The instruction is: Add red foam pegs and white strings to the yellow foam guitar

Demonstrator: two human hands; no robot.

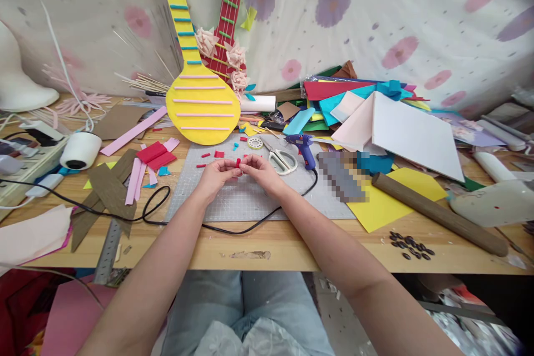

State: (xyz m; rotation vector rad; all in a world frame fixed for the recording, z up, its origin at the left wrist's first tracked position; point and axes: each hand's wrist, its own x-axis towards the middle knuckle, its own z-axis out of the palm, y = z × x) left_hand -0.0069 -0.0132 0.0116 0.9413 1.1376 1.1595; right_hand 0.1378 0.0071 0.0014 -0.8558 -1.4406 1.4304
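From my end I'm pinching a tiny red piece [238,162] between the fingers of the left hand [217,176] and right hand [261,172], holding it over the gray cutting mat [233,208]. Scissors [285,162] and a blue glue gun [303,150] are sitting just right.

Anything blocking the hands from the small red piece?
Nothing visible. The left hand and right hand already pinch the red piece between them. The scissors and glue gun lie off to the right.
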